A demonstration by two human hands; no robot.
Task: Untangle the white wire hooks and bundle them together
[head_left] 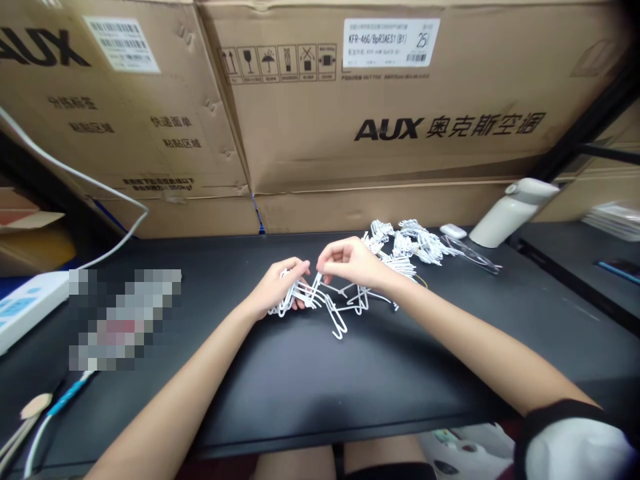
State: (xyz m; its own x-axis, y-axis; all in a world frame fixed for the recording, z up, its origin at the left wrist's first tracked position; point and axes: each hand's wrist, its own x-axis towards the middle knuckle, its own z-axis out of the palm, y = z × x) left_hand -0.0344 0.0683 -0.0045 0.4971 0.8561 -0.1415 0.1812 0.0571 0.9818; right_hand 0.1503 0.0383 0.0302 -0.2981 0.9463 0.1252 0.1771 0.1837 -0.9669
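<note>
A bunch of white wire hooks (301, 292) is gripped in my left hand (273, 288), the fingers curled around it. Thumb and forefinger of my right hand (353, 261) pinch the upper end of one white hook (317, 283), just beside that bunch. Below and to the right of my hands, several loose white hooks (339, 323) are on or just above the black tabletop (280, 380). Behind my right hand are bundles of similar white hooks (425, 245), partly hidden by the hand and wrist.
Large cardboard boxes (310, 147) line the back. At the back right stand a leaning white bottle (510, 213), a small white case (453, 231) and glasses (475, 257). On the left are a power strip (35, 303), a white cable (113, 179) and a pixelated object (123, 320).
</note>
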